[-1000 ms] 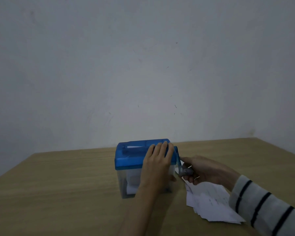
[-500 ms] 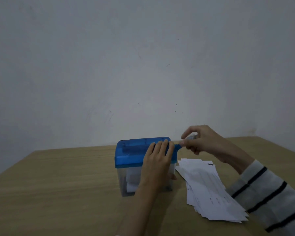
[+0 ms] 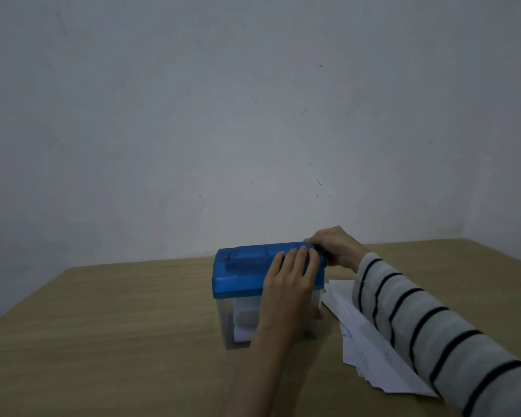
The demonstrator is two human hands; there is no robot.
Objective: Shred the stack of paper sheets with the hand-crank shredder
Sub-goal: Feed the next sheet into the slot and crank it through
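A hand-crank shredder [image 3: 241,275] with a blue lid and a clear bin stands on the wooden table [image 3: 118,326]. White paper scraps show inside the bin. My left hand [image 3: 292,284] lies over the lid's right end, fingers straight, thumb down the bin's side. My right hand [image 3: 334,245] grips the crank handle at the shredder's far right top corner; the handle itself is mostly hidden by the fingers. A loose stack of white paper sheets [image 3: 370,350] lies right of the shredder, partly under my striped sleeve.
A pale wall rises just behind the table's far edge. The table's right corner [image 3: 475,245] lies beyond the sheets.
My right hand carried the crank from low beside the bin, up over the top, and now toward the far side of the lid. My left hand stayed on the lid.
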